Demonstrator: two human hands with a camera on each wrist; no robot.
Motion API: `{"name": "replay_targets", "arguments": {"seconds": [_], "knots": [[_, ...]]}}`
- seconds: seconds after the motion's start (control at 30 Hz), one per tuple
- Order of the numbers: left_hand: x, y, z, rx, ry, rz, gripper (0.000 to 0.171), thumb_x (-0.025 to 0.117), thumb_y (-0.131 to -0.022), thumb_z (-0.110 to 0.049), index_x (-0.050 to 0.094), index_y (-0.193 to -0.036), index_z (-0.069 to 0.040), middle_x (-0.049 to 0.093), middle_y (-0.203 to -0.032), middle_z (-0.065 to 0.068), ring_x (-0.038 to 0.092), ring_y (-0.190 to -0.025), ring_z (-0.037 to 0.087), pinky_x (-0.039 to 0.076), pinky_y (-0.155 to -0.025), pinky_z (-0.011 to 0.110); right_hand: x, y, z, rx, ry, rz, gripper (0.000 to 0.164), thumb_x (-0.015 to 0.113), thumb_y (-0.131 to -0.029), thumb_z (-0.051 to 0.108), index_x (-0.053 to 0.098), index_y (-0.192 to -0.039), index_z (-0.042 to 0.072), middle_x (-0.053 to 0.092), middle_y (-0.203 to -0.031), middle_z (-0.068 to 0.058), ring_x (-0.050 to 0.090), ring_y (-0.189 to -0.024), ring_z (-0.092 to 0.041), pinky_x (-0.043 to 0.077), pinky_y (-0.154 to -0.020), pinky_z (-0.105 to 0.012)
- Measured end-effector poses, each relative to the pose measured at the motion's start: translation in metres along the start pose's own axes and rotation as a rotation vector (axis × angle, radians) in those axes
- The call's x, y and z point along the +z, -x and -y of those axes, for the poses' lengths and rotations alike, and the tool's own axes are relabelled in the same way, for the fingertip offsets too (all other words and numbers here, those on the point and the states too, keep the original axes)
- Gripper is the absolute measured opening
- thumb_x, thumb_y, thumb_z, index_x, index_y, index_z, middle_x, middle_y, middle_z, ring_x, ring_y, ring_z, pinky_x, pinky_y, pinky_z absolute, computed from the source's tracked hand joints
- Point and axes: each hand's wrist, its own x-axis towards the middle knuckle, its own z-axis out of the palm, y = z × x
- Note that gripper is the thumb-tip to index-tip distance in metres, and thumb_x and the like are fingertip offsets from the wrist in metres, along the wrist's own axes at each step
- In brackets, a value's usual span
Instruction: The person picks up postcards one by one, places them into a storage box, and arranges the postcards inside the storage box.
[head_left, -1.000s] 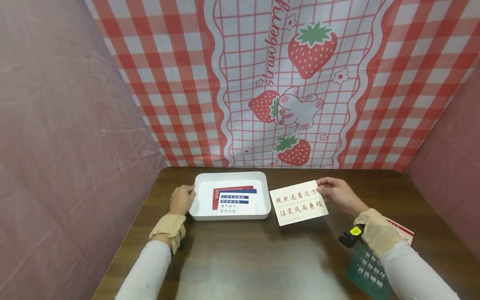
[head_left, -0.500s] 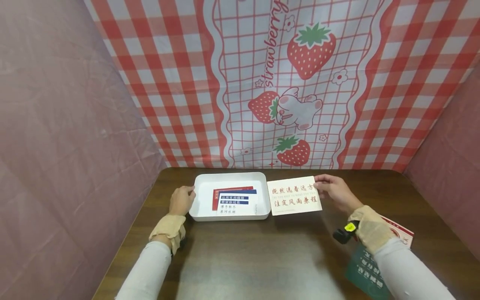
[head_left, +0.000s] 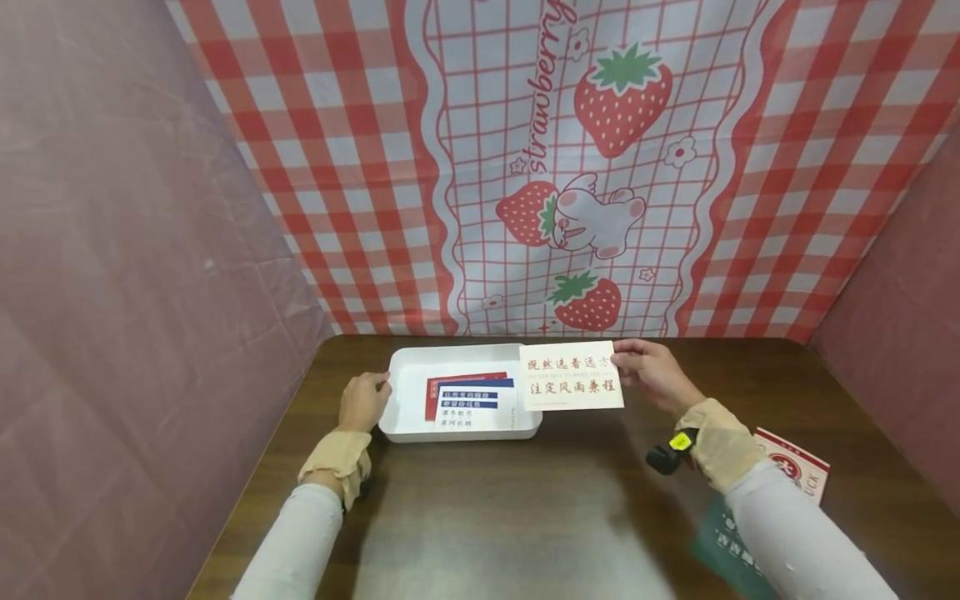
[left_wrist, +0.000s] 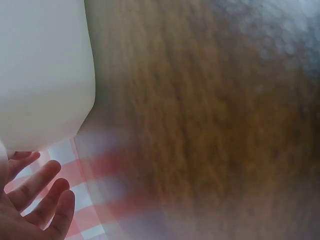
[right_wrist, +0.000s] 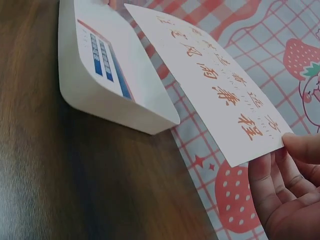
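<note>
My right hand (head_left: 651,372) pinches a cream postcard (head_left: 572,377) with red Chinese writing by its right end. In the right wrist view the thumb (right_wrist: 302,147) lies on top of the postcard's corner and the fingers are beneath. The card's left end overlaps the right rim of a white tray (head_left: 459,436) in the head view. Inside the tray, a white-and-blue card (head_left: 472,408) lies partly over a red card (head_left: 431,398). My left hand (head_left: 363,402) holds the tray's left rim; in the left wrist view its other fingers (left_wrist: 42,200) are spread, loosely bent, beside the wall.
A cream-and-red card (head_left: 795,467) and a dark green card (head_left: 731,554) lie at the right of the brown table (head_left: 510,517), partly under my right forearm. A checked strawberry cloth (head_left: 360,167) hangs behind the table, with pinkish curtains (head_left: 135,292) at both sides.
My right hand has carried the cream postcard left and slightly away from me, from beside the tray to over its right rim. The left hand and the tray have stayed put.
</note>
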Motion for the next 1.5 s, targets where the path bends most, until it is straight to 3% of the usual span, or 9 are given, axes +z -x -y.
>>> {"name": "replay_targets", "arguments": {"seconds": [0.43, 0.87, 1.23, 1.5], "knots": [[0.0, -0.001, 0.0, 0.033, -0.013, -0.025, 0.028, 0.058, -0.08, -0.014, 0.068, -0.104, -0.008, 0.068, -0.104, 0.014, 0.063, -0.094, 0.036, 0.049, -0.076, 0.047, 0.021, -0.011, 0.009, 0.019, -0.014, -0.039, 0.025, 0.051, -0.089, 0.01, 0.047, -0.111, -0.002, 0.06, -0.078, 0.008, 0.056, -0.067, -0.007, 0.051, -0.062, -0.026], [-0.002, -0.001, 0.0, -0.004, -0.002, -0.011, 0.028, 0.057, -0.08, -0.015, 0.068, -0.105, -0.01, 0.068, -0.105, 0.012, 0.064, -0.093, 0.034, 0.049, -0.075, 0.046, 0.041, -0.025, 0.014, 0.033, -0.038, -0.041, 0.023, 0.051, -0.089, 0.009, 0.047, -0.109, -0.002, 0.06, -0.076, 0.007, 0.059, -0.064, -0.007, 0.052, -0.061, -0.025], [0.001, -0.003, -0.001, -0.004, -0.008, 0.001, 0.028, 0.058, -0.08, -0.015, 0.068, -0.105, -0.009, 0.068, -0.106, 0.012, 0.063, -0.096, 0.033, 0.049, -0.078, 0.045, 0.055, -0.035, 0.009, 0.039, -0.077, -0.018, 0.021, 0.05, -0.089, 0.006, 0.047, -0.107, -0.003, 0.062, -0.072, 0.006, 0.06, -0.061, -0.007, 0.053, -0.057, -0.023], [-0.001, -0.001, -0.001, -0.011, -0.006, 0.012, 0.028, 0.056, -0.081, -0.017, 0.068, -0.106, -0.009, 0.067, -0.107, 0.011, 0.063, -0.096, 0.033, 0.049, -0.078, 0.045, 0.069, -0.043, 0.002, 0.049, -0.083, -0.004, 0.03, 0.048, -0.089, 0.005, 0.044, -0.116, -0.008, 0.06, -0.07, 0.006, 0.058, -0.056, -0.005, 0.051, -0.055, -0.021]]}}
